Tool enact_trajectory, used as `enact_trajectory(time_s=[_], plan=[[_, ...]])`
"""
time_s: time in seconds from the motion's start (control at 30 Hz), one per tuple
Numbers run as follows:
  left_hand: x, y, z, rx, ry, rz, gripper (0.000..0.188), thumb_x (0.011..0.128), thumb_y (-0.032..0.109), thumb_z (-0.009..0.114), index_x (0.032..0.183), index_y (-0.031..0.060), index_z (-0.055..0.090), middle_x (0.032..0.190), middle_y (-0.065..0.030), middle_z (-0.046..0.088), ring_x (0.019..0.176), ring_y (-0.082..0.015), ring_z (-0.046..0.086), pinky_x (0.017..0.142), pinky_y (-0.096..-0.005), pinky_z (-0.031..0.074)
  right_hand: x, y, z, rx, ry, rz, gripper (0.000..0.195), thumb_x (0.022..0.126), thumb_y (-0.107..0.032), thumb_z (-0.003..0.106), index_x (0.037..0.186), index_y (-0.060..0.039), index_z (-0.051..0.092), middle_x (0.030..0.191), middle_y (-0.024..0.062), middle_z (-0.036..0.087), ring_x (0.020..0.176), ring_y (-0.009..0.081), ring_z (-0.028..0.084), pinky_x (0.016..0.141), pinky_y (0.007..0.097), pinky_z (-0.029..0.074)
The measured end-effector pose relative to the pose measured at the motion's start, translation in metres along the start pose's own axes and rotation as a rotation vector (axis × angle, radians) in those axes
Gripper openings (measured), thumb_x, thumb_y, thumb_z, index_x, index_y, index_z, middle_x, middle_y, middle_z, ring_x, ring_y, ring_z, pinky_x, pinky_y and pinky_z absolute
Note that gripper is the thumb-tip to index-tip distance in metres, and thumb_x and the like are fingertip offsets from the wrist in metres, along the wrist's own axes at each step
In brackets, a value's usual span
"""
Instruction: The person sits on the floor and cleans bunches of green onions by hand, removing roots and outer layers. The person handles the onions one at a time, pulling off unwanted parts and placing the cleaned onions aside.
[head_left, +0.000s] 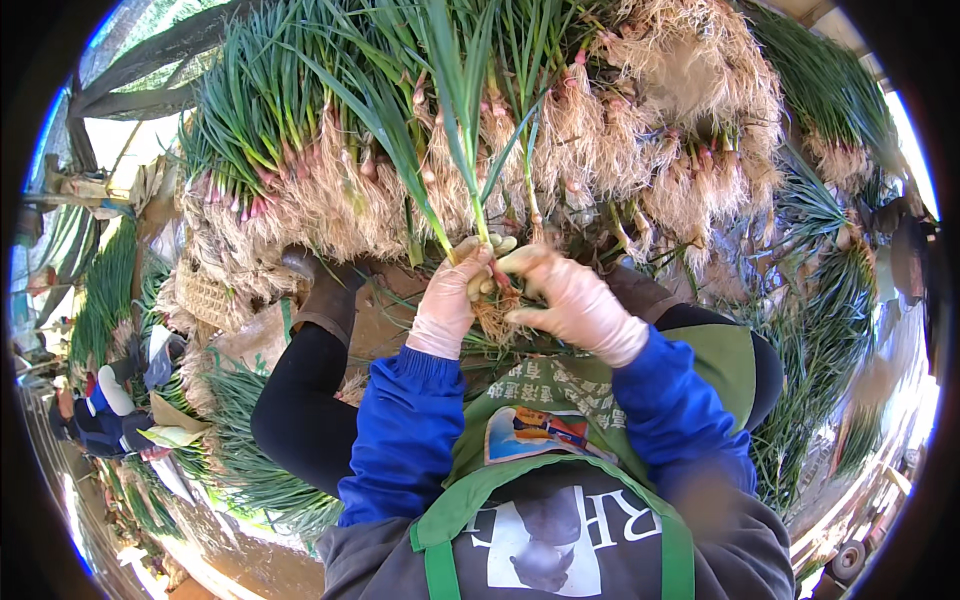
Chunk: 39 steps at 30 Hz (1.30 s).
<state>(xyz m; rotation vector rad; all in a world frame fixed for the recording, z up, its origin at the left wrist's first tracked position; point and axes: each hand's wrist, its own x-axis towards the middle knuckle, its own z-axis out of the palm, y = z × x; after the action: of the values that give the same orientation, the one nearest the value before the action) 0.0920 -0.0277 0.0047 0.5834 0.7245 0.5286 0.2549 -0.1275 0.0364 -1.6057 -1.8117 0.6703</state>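
My left hand (454, 289), in a thin translucent glove over another glove, grips a few green garlic plants (474, 199) by their lower stalks. Their long leaves point away from me. Below the fingers hang a reddish base and tangled pale roots (497, 319). Close on the right of these roots is my right hand (574, 292), gloved the same way. Its thumb and fingers are spread, with the fingertips near the reddish base; whether they touch it cannot be told. Both hands are above my lap, over a green apron (525, 397).
A broad heap of green garlic (360, 161) lies before me, roots towards me. More leafy bundles lie at right (817, 330) and left (247, 435). A woven basket (206, 296) stands left of my knee. Another person (105, 420) is at far left. A wheel (849, 559) shows at lower right.
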Motion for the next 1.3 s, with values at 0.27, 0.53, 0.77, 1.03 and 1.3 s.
enact_trajectory(time_s=[0.27, 0.53, 0.77, 1.03, 1.3], plan=[[0.003, 0.003, -0.012, -0.196, -0.057, -0.032, 0.023, 0.091, 0.019, 0.055, 0.105, 0.0016, 0.060, 0.084, -0.0075, 0.064, 0.060, -0.0128, 0.055, 0.052, -0.0236, 0.043, -0.026, 0.005, -0.031, 0.209, -0.674, -0.052, 0.012, 0.078, -0.020, 0.061, 0.084, -0.0101, 0.064, 0.081, 0.0087, 0.061, 0.079, 0.0285, 0.062, 0.070, 0.0395, 0.050], [-0.022, -0.004, -0.001, 0.109, 0.109, -0.023, 0.028, 0.090, 0.026, 0.058, 0.105, 0.0032, 0.061, 0.075, -0.0012, 0.058, 0.057, -0.0088, 0.051, 0.052, -0.0204, 0.041, 0.050, 0.025, 0.039, 0.609, 0.209, 0.312, 0.032, 0.091, -0.028, 0.053, 0.108, -0.0003, 0.055, 0.081, 0.0103, 0.060, 0.073, 0.0260, 0.057, 0.066, 0.0339, 0.047], [-0.015, -0.005, -0.019, 0.085, 0.313, 0.156, 0.022, 0.092, 0.024, 0.056, 0.099, 0.0042, 0.059, 0.074, -0.0025, 0.061, 0.052, -0.0080, 0.050, 0.045, -0.0190, 0.038, 0.026, 0.037, 0.049, 1.895, 0.755, 0.455, 0.019, 0.095, -0.022, 0.050, 0.093, -0.0048, 0.057, 0.069, -0.0017, 0.048, 0.056, 0.0075, 0.038, 0.054, 0.0204, 0.036], [-0.010, -0.015, -0.022, 0.143, 0.169, 0.216, 0.023, 0.093, 0.024, 0.054, 0.102, 0.0033, 0.059, 0.074, -0.0016, 0.061, 0.053, -0.0058, 0.050, 0.043, -0.0174, 0.032, -0.007, 0.038, 0.016, -0.193, -0.038, 0.455, 0.046, 0.082, -0.047, 0.057, 0.099, -0.0047, 0.062, 0.086, 0.0166, 0.065, 0.078, 0.0322, 0.064, 0.067, 0.0401, 0.050], [-0.004, -0.013, -0.022, 0.221, 0.213, 0.104, 0.023, 0.091, 0.014, 0.055, 0.110, 0.0020, 0.060, 0.089, -0.0058, 0.065, 0.057, -0.0042, 0.047, 0.047, -0.0161, 0.033, 0.016, -0.034, -0.023, 0.974, -0.133, 0.462, 0.014, 0.089, -0.015, 0.057, 0.087, -0.0016, 0.061, 0.067, 0.0019, 0.059, 0.056, 0.0074, 0.053, 0.053, 0.0218, 0.043]])
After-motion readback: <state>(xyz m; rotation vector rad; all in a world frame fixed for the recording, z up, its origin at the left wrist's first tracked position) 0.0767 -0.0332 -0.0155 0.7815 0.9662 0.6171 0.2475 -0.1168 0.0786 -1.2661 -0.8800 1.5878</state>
